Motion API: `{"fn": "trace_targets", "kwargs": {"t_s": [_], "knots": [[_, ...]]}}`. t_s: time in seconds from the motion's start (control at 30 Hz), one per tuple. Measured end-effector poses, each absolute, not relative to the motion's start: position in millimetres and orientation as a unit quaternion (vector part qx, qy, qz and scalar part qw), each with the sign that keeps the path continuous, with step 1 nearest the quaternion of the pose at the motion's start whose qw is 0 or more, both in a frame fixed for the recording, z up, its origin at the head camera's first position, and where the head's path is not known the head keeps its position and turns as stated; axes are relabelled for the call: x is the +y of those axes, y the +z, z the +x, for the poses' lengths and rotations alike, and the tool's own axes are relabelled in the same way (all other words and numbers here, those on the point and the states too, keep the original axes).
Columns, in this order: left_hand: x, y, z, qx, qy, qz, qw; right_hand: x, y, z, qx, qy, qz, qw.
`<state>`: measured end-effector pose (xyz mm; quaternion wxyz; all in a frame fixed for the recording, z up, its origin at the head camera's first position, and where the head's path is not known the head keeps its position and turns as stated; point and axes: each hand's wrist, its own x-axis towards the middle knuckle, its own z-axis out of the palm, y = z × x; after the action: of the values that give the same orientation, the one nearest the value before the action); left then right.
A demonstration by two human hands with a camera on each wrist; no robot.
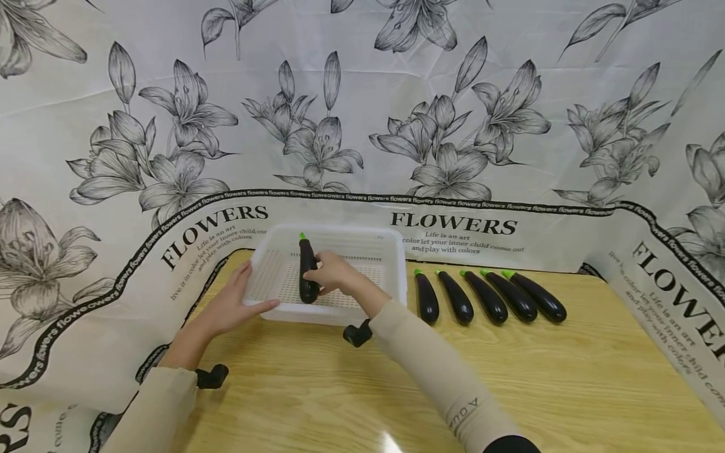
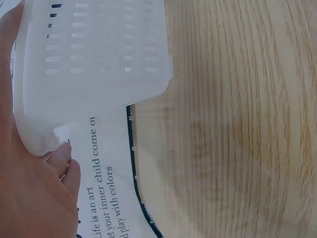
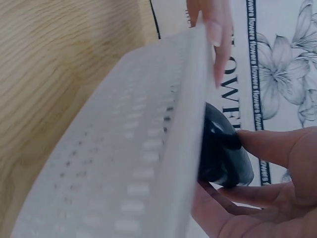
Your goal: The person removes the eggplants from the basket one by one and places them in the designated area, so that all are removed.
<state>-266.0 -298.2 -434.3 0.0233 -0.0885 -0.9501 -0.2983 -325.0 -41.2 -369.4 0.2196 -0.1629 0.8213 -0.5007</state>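
My right hand (image 1: pixel 338 274) holds a dark eggplant (image 1: pixel 306 264) with a green stem end, thumb on one side and fingers on the other. The eggplant is over the inside of a white slotted plastic basket (image 1: pixel 323 313), stem pointing to the back; whether it touches the basket floor I cannot tell. At the basket's left front corner, my left hand (image 1: pixel 226 308) grips the rim, as the left wrist view also shows, with fingertips (image 2: pixel 59 161) by the rim's edge. In the right wrist view the basket wall (image 3: pixel 124 124) hides part of the held eggplant (image 3: pixel 225 153).
Several more eggplants (image 1: pixel 489 299) lie in a slanted row on the wooden table (image 1: pixel 453 371), right of the basket. A white cloth (image 1: pixel 340 207) printed with flowers and lettering hangs behind and at both sides. Black mounts (image 1: pixel 213 376) sit at both wrists.
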Motion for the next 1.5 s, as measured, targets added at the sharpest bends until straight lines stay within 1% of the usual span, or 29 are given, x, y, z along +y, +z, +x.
{"fn": "trace_targets", "kwargs": {"t_s": [0.13, 0.43, 0.7, 0.9, 1.17, 1.5], "knots": [[-298.6, -434.2, -264.7, -0.950, -0.296, -0.092, 0.026, -17.9, -362.5, -319.3, 0.822, -0.488, -0.189, 0.223], [-299.2, -431.7, -262.9, -0.952, -0.289, -0.100, 0.025, 33.8, -352.8, -305.7, 0.825, -0.482, -0.216, 0.202], [-298.8, -434.1, -262.3, -0.950, -0.295, -0.100, 0.023, 82.1, -347.2, -299.2, 0.847, -0.449, -0.235, 0.162], [-298.6, -434.4, -262.5, -0.952, -0.290, -0.099, 0.024, 119.2, -346.1, -296.6, 0.866, -0.430, -0.222, 0.128], [-297.1, -436.6, -263.6, -0.951, -0.291, -0.104, 0.028, 160.6, -351.9, -295.9, 0.869, -0.433, -0.202, 0.129], [-298.2, -434.3, -262.0, -0.952, -0.288, -0.103, 0.030, 222.4, -350.0, -294.6, 0.885, -0.410, -0.193, 0.102]]}}
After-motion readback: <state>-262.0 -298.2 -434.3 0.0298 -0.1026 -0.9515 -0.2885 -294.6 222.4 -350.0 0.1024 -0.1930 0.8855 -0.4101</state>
